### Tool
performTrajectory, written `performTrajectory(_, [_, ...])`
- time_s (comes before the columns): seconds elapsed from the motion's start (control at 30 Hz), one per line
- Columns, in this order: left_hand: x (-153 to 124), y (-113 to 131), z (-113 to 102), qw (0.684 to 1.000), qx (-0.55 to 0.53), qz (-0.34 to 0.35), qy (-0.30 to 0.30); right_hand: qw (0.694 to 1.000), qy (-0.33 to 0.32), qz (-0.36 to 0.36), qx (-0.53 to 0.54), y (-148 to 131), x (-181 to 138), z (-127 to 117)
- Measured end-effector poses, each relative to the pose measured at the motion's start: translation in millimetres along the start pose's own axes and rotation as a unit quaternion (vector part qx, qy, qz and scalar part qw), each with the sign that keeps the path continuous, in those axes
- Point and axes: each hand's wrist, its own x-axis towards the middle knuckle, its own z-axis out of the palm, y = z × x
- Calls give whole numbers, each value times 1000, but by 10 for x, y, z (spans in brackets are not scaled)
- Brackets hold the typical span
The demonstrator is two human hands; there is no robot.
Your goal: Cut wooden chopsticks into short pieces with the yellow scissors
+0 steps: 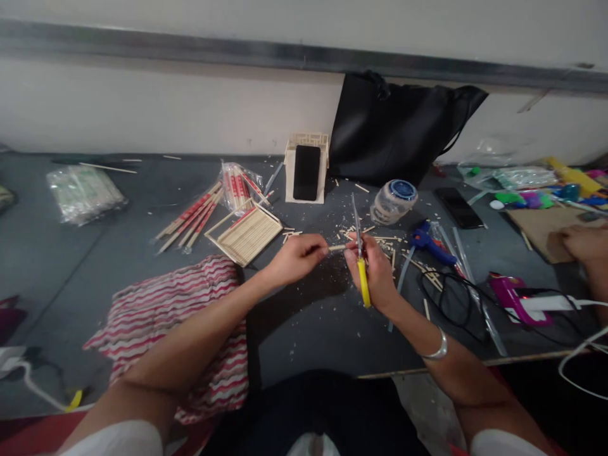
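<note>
My left hand (pixel 297 256) is closed in a pinch on a thin wooden stick (pixel 338 247), held level over the dark mat (pixel 308 316). My right hand (pixel 375 272) grips yellow-handled scissors (pixel 360 253), blades pointing up and away, set against the free end of the stick. The two hands nearly touch above a scatter of wood chips and cut stick pieces.
A flat stick panel (pixel 246 232), wrapped chopsticks (pixel 190 218), a stick-built stand holding a phone (pixel 306 172), a glue jar (pixel 393 201) and a black bag (pixel 399 130) lie beyond. Right: blue glue gun (pixel 430 244), pink glue gun (pixel 515 296), cables, another person's hand (pixel 586 244). Striped cloth (pixel 180 316) lies left.
</note>
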Motion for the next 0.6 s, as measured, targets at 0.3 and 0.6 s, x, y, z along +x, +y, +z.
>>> performTrajectory(0.3, [-70, -72, 197, 982, 155, 53, -88, 994, -106, -27, 3, 125, 19, 7])
performTrajectory(0.6, [-47, -68, 175, 976, 187, 20, -108, 990, -136, -30, 29, 68, 36, 33])
